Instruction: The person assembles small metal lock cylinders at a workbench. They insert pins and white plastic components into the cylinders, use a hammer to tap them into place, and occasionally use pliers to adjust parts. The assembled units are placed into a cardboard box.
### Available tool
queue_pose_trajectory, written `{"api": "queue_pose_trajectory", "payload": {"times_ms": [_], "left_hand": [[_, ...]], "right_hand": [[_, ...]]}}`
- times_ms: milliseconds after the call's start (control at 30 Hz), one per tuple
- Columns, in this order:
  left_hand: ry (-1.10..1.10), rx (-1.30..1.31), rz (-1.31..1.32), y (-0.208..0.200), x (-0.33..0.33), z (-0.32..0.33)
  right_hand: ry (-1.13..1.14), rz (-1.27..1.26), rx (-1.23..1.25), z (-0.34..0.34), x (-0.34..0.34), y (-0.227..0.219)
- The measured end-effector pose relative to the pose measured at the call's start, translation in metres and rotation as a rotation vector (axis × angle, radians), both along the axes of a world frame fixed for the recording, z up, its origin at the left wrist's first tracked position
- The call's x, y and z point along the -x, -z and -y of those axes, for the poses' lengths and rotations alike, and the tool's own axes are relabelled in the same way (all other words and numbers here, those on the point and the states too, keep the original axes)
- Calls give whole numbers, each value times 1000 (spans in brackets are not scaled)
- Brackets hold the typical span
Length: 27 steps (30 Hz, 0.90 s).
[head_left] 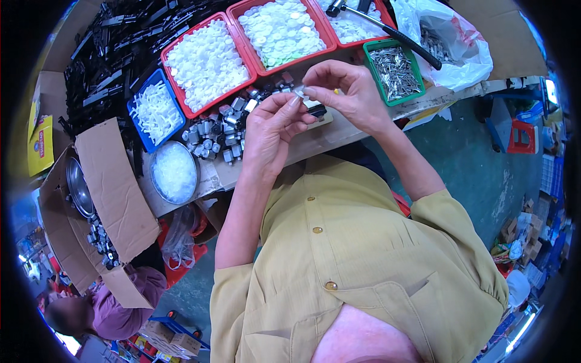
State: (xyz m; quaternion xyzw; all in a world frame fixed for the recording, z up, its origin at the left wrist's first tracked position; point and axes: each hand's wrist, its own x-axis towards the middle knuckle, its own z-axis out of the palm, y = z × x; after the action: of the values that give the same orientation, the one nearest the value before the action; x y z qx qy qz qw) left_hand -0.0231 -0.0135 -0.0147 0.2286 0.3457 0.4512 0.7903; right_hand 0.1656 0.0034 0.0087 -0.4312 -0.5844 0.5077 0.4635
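Note:
My left hand (273, 128) and my right hand (344, 91) meet above the workbench edge, fingertips pinching a small pale part (301, 92) between them. Just beyond the fingers lies a heap of small grey and black motor-like pieces (219, 128). Which hand carries the part's weight is hard to tell; both touch it.
Red trays of white discs (207, 63) (282, 30), a blue tray of white pegs (154, 111), a round bowl of clear bits (173, 172), a green tray of metal pins (395, 72), a hammer (387, 30), a plastic bag (451, 45), black parts pile (115, 48), a cardboard box (103, 199). Another person (109, 305) sits lower left.

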Motion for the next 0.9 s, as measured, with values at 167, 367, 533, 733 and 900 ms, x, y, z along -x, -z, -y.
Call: {"api": "queue_pose_trajectory", "payload": {"times_ms": [167, 367, 533, 733, 900], "left_hand": [[-62, 14, -16, 0, -1, 8], [-111, -54, -220, -5, 1, 21], [-256, -440, -890, 2, 13, 45], [-200, -1159, -1565, 19, 23, 57], [-107, -1301, -1720, 20, 19, 54]], "right_hand": [[37, 343, -442, 10, 7, 0], [21, 443, -598, 5, 11, 7], [-132, 543, -562, 5, 10, 24], [-233, 669, -600, 2, 17, 45], [-261, 722, -614, 1, 19, 50]]}}
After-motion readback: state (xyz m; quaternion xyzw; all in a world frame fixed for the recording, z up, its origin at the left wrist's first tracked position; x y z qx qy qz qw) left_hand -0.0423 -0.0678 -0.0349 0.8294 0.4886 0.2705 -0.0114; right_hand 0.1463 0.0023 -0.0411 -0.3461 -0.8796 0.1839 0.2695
